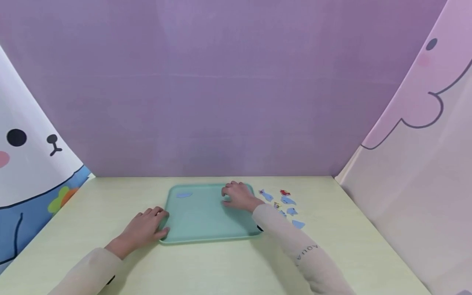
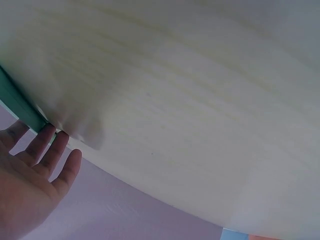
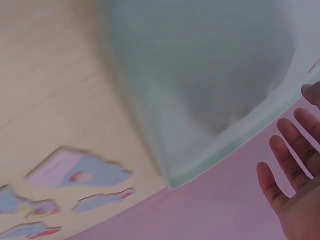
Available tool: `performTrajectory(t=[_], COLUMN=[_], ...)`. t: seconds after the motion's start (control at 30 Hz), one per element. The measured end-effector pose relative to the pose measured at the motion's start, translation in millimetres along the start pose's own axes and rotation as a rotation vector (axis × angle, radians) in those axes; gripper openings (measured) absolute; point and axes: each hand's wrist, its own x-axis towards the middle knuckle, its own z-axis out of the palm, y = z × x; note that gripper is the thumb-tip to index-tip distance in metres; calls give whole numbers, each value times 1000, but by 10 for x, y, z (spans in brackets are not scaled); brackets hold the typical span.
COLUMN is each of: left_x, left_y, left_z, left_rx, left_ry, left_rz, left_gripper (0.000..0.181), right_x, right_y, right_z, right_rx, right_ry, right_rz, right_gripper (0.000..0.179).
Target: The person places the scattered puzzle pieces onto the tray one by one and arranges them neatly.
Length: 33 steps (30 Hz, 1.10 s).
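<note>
A pale green tray [image 1: 206, 223] lies on the table. My left hand [image 1: 145, 227] rests at its left rim, thumb and fingers spread apart along the edge. In the left wrist view the fingers [image 2: 55, 145] look loosely extended against the green rim. My right hand [image 1: 237, 196] is over the tray's upper right part, fingers slightly bent, with nothing visible between them. The right wrist view shows those fingers [image 3: 292, 155] apart and relaxed. One flat blue piece [image 1: 183, 195] lies in the tray's upper left.
Several flat, irregular printed pieces, blue with some red and yellow, lie right of the tray, among them a blue one [image 1: 298, 224] and a red one [image 1: 284, 192]. A purple wall [image 1: 236, 102] stands behind the pale table [image 1: 206, 266]; printed cloths flank both sides.
</note>
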Motion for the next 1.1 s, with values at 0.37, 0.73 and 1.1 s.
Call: performTrajectory(t=[0.37, 0.73, 1.1], left_x=[-1, -8, -9], left_y=[-2, 10, 17], left_z=[-24, -27, -8], left_rx=[-2, 0, -5], left_ry=[0, 11, 15], left_rz=[-3, -2, -2], left_gripper=[43, 42, 41], right_x=[-322, -622, -923], right_y=[195, 459, 605], right_z=[-69, -62, -41], right_rx=[29, 89, 70], right_ry=[-8, 11, 65], right_rz=[59, 137, 170], right_gripper=[22, 23, 20])
